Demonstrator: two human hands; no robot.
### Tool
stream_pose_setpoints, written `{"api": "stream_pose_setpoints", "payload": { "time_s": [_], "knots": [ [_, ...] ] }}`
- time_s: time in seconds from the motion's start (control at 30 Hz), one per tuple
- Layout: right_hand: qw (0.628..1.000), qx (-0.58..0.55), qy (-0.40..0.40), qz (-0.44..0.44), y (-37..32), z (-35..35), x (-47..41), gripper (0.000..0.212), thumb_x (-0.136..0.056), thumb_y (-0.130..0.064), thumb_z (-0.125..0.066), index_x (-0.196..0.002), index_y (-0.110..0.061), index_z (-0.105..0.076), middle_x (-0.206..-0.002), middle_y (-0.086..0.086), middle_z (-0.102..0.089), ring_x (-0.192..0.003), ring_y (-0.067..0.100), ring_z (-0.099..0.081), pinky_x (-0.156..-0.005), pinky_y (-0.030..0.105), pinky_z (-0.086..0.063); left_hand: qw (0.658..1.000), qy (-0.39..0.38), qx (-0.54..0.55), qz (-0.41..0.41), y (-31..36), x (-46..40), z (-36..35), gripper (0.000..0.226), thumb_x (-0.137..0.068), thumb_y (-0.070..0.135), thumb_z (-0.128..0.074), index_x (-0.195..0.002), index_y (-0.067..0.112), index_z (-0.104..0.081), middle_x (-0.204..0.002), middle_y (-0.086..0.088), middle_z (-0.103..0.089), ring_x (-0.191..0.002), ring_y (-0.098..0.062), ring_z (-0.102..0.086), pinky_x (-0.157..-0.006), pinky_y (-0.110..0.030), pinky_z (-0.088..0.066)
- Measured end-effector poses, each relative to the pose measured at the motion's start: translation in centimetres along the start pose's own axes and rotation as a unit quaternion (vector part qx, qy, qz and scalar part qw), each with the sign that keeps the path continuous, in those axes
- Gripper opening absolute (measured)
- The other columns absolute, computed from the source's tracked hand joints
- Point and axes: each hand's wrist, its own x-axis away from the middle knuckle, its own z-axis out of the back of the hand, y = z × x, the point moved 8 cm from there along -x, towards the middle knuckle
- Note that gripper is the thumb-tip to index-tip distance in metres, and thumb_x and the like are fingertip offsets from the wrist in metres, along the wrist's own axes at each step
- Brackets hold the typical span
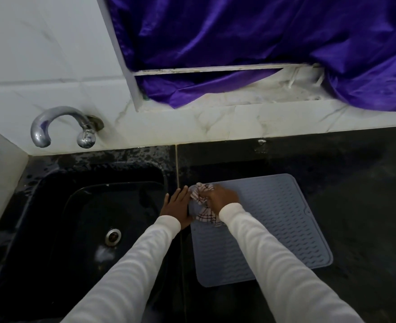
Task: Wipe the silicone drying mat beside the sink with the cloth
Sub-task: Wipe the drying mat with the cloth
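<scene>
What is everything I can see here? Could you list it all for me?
Mat: one, grey, ribbed, flat on the counter to the right of the sink.
Cloth: one, white with red checks, bunched on the mat's far left corner.
Sink: one, black, at left, with a metal drain.
Tap: one, chrome, on the wall above the sink.
Counter: one, black, wet near the wall.
Wall tiles: white, behind the sink.
Curtain: one, purple, draped over the window ledge.
Left hand: flat, fingers straight, at the mat's left edge.
Right hand: grips the cloth.
Sleeves: two, white.
</scene>
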Motion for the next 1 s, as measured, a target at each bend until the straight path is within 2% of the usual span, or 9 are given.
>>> {"api": "stream_pose_setpoints", "payload": {
  "time_s": [0.13, 0.23, 0.37, 0.5, 0.67, 0.87, 1.0],
  "knots": [
    [0.999, 0.017, 0.012, -0.038, 4.6, 1.4, 0.4, 0.050, -0.097, -0.058, -0.028, -0.142, -0.040, -0.039, -0.143, 0.003, -0.045, -0.121, 0.028, -0.053, -0.097, 0.034, -0.040, 1.000, -0.006, 0.006, 0.004, 0.0, -0.1, -0.1, 0.089, -0.090, 0.049, -0.054, -0.156, 0.022, 0.000, -0.163, 0.005, 0.005, -0.150, -0.018, 0.002, -0.121, -0.047, 0.000],
    [0.998, 0.010, 0.011, -0.054, 6.9, 1.9, 0.8, 0.045, -0.098, -0.049, -0.036, -0.143, -0.049, -0.033, -0.149, 0.002, -0.039, -0.126, 0.028, -0.049, -0.100, 0.035, -0.040, 1.000, -0.009, 0.006, 0.007, -0.2, -0.1, -0.1, 0.089, -0.090, 0.050, -0.054, -0.155, 0.024, 0.001, -0.163, 0.006, 0.006, -0.150, -0.017, 0.004, -0.121, -0.047, 0.000],
    [0.996, 0.042, 0.025, -0.069, 9.3, 3.2, 1.6, 0.044, -0.100, -0.039, -0.040, -0.140, -0.053, -0.034, -0.145, 0.003, -0.042, -0.120, 0.028, -0.053, -0.093, 0.035, -0.044, 1.000, -0.007, 0.013, 0.012, -0.2, 0.0, -0.2, 0.089, -0.090, 0.050, -0.054, -0.155, 0.025, 0.001, -0.163, 0.007, 0.007, -0.150, -0.016, 0.005, -0.121, -0.047, 0.001],
    [0.991, 0.026, 0.017, -0.133, 14.2, 4.3, 2.5, 0.041, -0.099, -0.045, -0.037, -0.139, -0.052, -0.037, -0.144, 0.003, -0.044, -0.115, 0.029, -0.057, -0.092, 0.038, -0.047, 1.000, -0.006, 0.009, 0.013, -0.1, -0.1, -0.2, 0.090, -0.091, 0.051, -0.053, -0.155, 0.025, 0.004, -0.163, 0.007, 0.009, -0.150, -0.016, 0.007, -0.121, -0.046, 0.002],
    [0.972, -0.035, 0.048, -0.226, 20.9, 5.6, 4.4, 0.046, -0.096, -0.058, -0.034, -0.138, -0.044, -0.043, -0.137, 0.003, -0.054, -0.114, 0.030, -0.058, -0.092, 0.037, -0.046, 1.000, -0.006, 0.006, 0.015, 0.1, 0.0, -0.2, 0.089, -0.091, 0.052, -0.051, -0.155, 0.025, 0.005, -0.163, 0.006, 0.010, -0.150, -0.018, 0.007, -0.120, -0.046, 0.002],
    [0.960, -0.045, 0.051, -0.272, 26.0, 6.6, 6.1, 0.040, -0.096, -0.054, -0.031, -0.135, -0.062, -0.032, -0.142, 0.004, -0.048, -0.119, 0.032, -0.054, -0.096, 0.041, -0.046, 0.999, -0.024, -0.029, 0.019, 0.3, 0.1, -0.3, 0.088, -0.093, 0.054, -0.046, -0.154, 0.024, 0.010, -0.162, 0.004, 0.014, -0.150, -0.019, 0.009, -0.120, -0.047, 0.002],
    [0.951, -0.043, 0.059, -0.300, 27.4, 6.6, 6.8, 0.043, -0.097, -0.051, -0.026, -0.139, -0.058, -0.027, -0.138, 0.008, -0.050, -0.116, 0.034, -0.056, -0.093, 0.043, -0.047, 0.998, -0.033, -0.054, 0.025, 0.6, 0.0, -0.3, 0.087, -0.094, 0.054, -0.043, -0.154, 0.022, 0.011, -0.162, 0.002, 0.015, -0.150, -0.021, 0.009, -0.121, -0.048, 0.002]
  ]
}}
